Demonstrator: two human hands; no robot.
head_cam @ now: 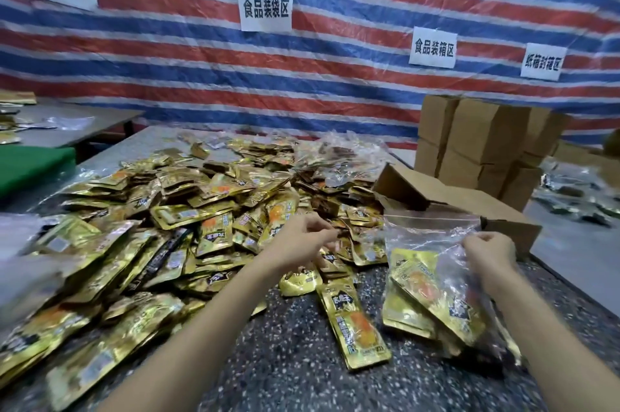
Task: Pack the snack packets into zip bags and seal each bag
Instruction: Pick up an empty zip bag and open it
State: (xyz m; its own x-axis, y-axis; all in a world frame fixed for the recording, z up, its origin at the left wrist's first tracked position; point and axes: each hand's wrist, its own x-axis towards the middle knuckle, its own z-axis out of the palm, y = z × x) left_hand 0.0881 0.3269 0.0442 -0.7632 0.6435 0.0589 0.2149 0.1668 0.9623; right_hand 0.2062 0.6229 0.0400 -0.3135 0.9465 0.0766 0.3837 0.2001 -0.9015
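Speckled dark stone forms the table (285, 361), and nearest on it lies one loose gold snack packet (355, 327), flat, between the two forearms. Just right of it the clear zip bag (432, 237) stands slumped with several gold packets (432, 290) inside; the right hand (488, 252) pinches the bag's upper right edge, its fingers (476, 238) curled tight on the plastic. The left hand (302, 240) hovers over the pile of packets (151, 243), fingers bent and blurred, so I cannot tell if they hold one. Behind the bag sits an open cardboard box (446, 196), then stacked cartons (479, 139), and farthest a red, white and blue striped tarpaulin (335, 76) bearing paper signs (265, 7)
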